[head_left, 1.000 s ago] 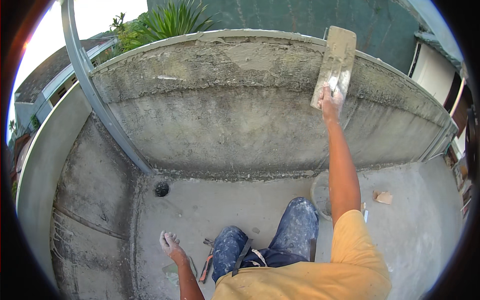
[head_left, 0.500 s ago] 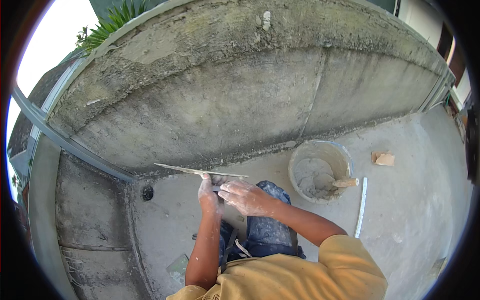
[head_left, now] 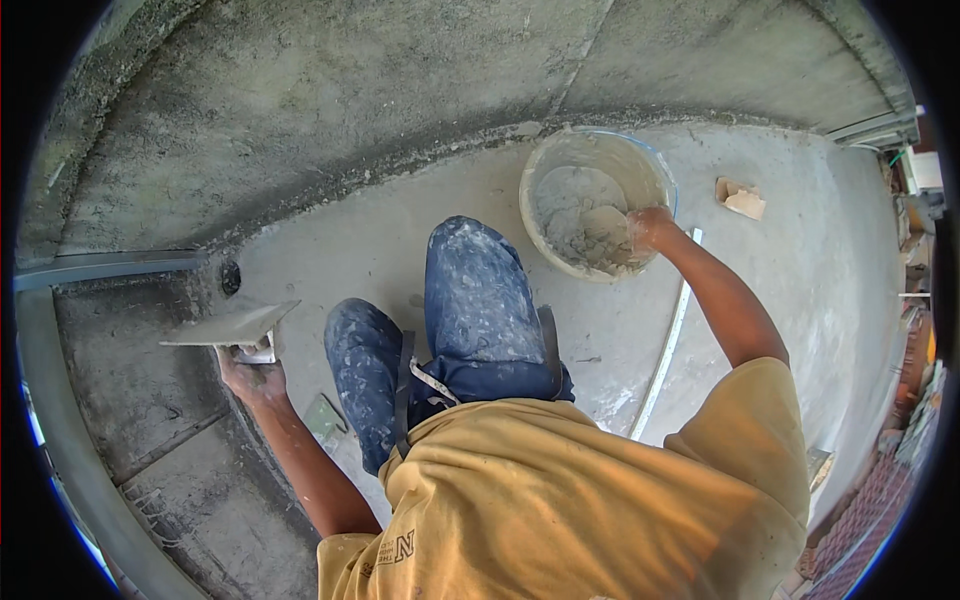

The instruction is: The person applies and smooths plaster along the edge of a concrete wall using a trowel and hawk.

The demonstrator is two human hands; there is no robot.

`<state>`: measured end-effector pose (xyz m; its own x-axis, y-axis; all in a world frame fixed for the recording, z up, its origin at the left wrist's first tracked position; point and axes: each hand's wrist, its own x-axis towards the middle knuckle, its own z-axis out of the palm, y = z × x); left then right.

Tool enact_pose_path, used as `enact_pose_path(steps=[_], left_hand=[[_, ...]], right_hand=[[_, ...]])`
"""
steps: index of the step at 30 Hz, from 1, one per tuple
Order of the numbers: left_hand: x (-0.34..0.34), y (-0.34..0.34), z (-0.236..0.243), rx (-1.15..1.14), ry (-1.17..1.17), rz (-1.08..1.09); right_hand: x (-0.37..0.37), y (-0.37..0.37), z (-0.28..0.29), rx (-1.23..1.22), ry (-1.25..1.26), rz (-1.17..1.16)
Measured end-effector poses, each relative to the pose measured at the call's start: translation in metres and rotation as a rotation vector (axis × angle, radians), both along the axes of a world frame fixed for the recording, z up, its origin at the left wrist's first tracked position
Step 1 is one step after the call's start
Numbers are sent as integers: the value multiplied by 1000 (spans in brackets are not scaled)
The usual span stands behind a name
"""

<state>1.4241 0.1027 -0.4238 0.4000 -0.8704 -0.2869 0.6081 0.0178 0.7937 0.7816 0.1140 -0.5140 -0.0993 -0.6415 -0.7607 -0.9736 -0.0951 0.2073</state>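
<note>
On the left, my left hand [head_left: 254,380] is closed around the handle of a plastering trowel [head_left: 228,328], with its flat, pale plate facing up above my fingers. My right hand [head_left: 650,229] reaches over the right rim of a round bucket [head_left: 532,215] and is wrapped round the handle of a small trowel [head_left: 604,226]. That handle is mostly hidden by my fingers. The small trowel's blade lies in wet grey mortar [head_left: 577,190] inside the bucket.
A rough concrete wall [head_left: 380,90] runs along the far side. Beyond the bucket's right side lies a torn brown piece [head_left: 740,198]. A long pale straight strip [head_left: 665,355] rests on the floor near my right arm. A greenish flat piece [head_left: 323,417] lies beside my left knee.
My hands have parted from near each other. The left carried the plastering trowel left and lower; the right moved to the bucket and took hold of the small trowel. The view has tilted down.
</note>
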Motion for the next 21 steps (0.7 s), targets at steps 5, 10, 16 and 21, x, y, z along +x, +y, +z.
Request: enact_pose_path(steps=[5,10,16,21], left_hand=[[-8,-9,27,56,-93,11],[9,26,9,118,-92,126],[45,81,-17,205,-19,194],[88,91,-40,273,-43,189]], right_hand=[[-6,-18,118,-174,150,114],[-18,-41,128,67,307,43],[31,-25,87,437,63,-625],[49,-9,109,268,-104,-720]])
